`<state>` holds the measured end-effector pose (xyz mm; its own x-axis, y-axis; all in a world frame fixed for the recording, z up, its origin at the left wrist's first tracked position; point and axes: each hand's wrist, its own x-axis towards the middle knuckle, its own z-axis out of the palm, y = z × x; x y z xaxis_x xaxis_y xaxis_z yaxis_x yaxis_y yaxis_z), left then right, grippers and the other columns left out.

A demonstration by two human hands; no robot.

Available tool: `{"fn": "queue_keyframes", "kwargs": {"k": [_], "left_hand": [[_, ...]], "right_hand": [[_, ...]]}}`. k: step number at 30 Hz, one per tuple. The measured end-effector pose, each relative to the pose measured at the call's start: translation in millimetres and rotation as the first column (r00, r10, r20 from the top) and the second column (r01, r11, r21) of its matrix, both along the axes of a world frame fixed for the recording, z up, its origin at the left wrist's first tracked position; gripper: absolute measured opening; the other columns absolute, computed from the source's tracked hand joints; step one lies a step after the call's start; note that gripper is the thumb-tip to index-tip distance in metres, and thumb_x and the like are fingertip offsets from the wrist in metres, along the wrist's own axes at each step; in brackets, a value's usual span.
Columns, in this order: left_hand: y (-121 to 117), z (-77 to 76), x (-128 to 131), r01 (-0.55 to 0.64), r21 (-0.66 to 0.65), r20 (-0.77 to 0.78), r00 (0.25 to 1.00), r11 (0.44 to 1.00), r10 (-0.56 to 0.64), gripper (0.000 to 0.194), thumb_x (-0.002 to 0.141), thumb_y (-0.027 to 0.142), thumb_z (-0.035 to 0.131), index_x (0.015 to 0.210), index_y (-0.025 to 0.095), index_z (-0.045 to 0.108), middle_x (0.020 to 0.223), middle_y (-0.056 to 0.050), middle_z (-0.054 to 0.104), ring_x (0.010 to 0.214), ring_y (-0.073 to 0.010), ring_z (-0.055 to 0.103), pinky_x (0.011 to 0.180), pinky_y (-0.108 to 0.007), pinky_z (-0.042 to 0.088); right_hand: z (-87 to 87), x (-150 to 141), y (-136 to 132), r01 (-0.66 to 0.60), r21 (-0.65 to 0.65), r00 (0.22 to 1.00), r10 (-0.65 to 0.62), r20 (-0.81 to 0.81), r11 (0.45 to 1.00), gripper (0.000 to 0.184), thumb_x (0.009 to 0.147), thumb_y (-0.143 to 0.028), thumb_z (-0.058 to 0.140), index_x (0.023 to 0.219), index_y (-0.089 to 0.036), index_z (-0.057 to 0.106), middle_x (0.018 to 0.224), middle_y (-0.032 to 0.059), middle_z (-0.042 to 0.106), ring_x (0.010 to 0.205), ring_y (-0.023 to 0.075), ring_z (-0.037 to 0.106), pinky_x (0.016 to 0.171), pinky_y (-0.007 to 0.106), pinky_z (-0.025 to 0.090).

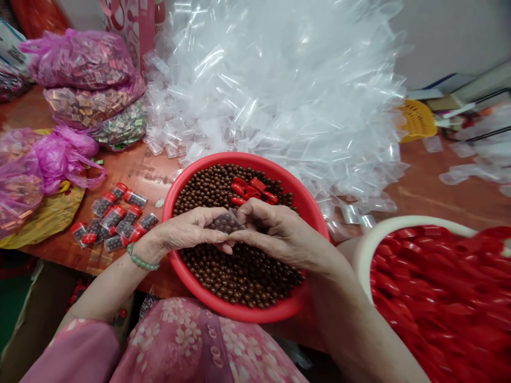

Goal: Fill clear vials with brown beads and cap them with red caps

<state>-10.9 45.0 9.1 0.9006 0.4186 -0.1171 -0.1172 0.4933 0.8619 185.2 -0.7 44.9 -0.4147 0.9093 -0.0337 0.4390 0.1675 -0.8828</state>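
Over a red basin [315,223] full of small brown balls [235,282], my two hands meet at a small clear plastic container [227,222] with brown balls inside. My left hand [195,229] is closed round it from the left, thumb on the near side. My right hand [275,229] grips its right end with bent fingers, which partly hide that end. Several red caps [253,190] lie on the balls just beyond my hands. Left of the basin, several filled containers with red caps [114,215] rest in a loose group on the table.
A large heap of clear empty containers [279,96] covers the table behind the basin. At the right stands a cream tub [363,260] of red caps [435,298]. Pink bags of small packets [91,69] are stacked at the left. A yellow basket [417,119] sits back right.
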Motion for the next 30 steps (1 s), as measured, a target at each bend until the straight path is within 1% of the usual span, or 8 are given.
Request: {"fn": "queue_keyframes", "kwargs": {"k": [2,5,8,12,19,25,27,30], "left_hand": [[0.1,-0.9,0.7,-0.010,-0.053,0.009,1.000,0.999,0.010,0.032,0.072,0.033,0.079,0.090,0.012,0.063,0.079,-0.001,0.064,0.074,-0.0106,0.061,0.078,-0.024,0.050],[0.6,-3.4,0.4,-0.008,-0.137,0.018,1.000,0.991,0.011,0.031,0.070,0.024,0.080,0.093,0.013,0.062,0.081,-0.002,0.065,0.074,-0.0109,0.064,0.078,-0.025,0.051],[1.8,-5.0,-0.9,0.050,-0.193,0.048,0.998,0.980,-0.041,0.034,0.069,0.020,0.079,0.097,0.013,0.061,0.085,-0.003,0.066,0.076,-0.0120,0.066,0.078,-0.026,0.052],[4.0,-3.8,-2.1,0.111,-0.210,0.059,0.993,0.972,-0.100,0.038,0.068,0.019,0.080,0.100,0.012,0.061,0.086,-0.004,0.067,0.077,-0.0138,0.068,0.078,-0.027,0.053],[5.3,-3.4,-3.4,0.127,-0.215,0.060,0.991,0.968,-0.117,0.041,0.064,0.023,0.085,0.097,0.012,0.063,0.089,-0.005,0.069,0.079,-0.0152,0.070,0.079,-0.027,0.055],[2.6,-9.3,-4.0,0.116,-0.260,0.087,0.992,0.959,-0.096,0.030,0.079,0.032,0.074,0.099,0.011,0.063,0.092,-0.008,0.070,0.080,-0.0155,0.070,0.078,-0.028,0.056],[3.0,-11.0,-4.1,0.112,-0.239,0.100,0.991,0.965,-0.090,0.027,0.080,0.030,0.074,0.097,0.012,0.064,0.092,-0.007,0.069,0.081,-0.0151,0.070,0.078,-0.027,0.055],[5.4,-11.0,-4.5,0.094,-0.198,0.108,0.991,0.976,-0.074,0.027,0.080,0.028,0.073,0.101,0.012,0.065,0.093,-0.007,0.068,0.082,-0.0145,0.069,0.079,-0.027,0.054]], "right_hand": [[-0.3,2.3,2.6,0.010,-0.043,0.999,-0.011,-0.042,0.999,0.022,0.084,-0.033,0.066,0.076,-0.020,0.050,0.062,-0.0058,0.042,0.055,0.0085,0.037,0.051,0.023,0.032],[-0.9,8.3,8.4,-0.006,-0.179,0.990,-0.020,-0.142,0.984,0.021,0.083,-0.036,0.067,0.081,-0.020,0.053,0.065,-0.0050,0.043,0.057,0.0091,0.040,0.053,0.023,0.034],[0.4,15.0,14.7,-0.082,-0.307,0.978,0.017,-0.208,0.948,0.025,0.081,-0.039,0.070,0.083,-0.019,0.056,0.067,-0.0032,0.050,0.061,0.0101,0.046,0.055,0.023,0.037],[3.9,19.8,22.1,-0.173,-0.377,0.964,0.078,-0.255,0.910,0.029,0.077,-0.041,0.074,0.078,-0.019,0.055,0.067,-0.0029,0.052,0.061,0.0095,0.046,0.054,0.023,0.036],[6.5,21.0,29.0,-0.243,-0.385,0.958,0.159,-0.238,0.890,0.030,0.079,-0.041,0.073,0.078,-0.018,0.054,0.067,-0.0033,0.050,0.061,0.0085,0.043,0.055,0.022,0.036],[8.8,19.0,26.1,-0.245,-0.380,0.964,0.181,-0.197,0.892,0.023,0.083,-0.036,0.070,0.082,-0.017,0.057,0.070,-0.0022,0.054,0.063,0.0089,0.047,0.059,0.023,0.039],[10.9,17.4,23.4,-0.221,-0.374,0.969,0.161,-0.185,0.901,0.022,0.083,-0.037,0.070,0.088,-0.018,0.060,0.069,-0.0024,0.055,0.062,0.0094,0.048,0.058,0.023,0.040],[14.5,16.3,18.1,-0.119,-0.325,0.981,0.059,-0.187,0.938,0.031,0.079,-0.039,0.073,0.100,-0.019,0.063,0.065,-0.0045,0.051,0.058,0.0091,0.047,0.055,0.023,0.039]]}}
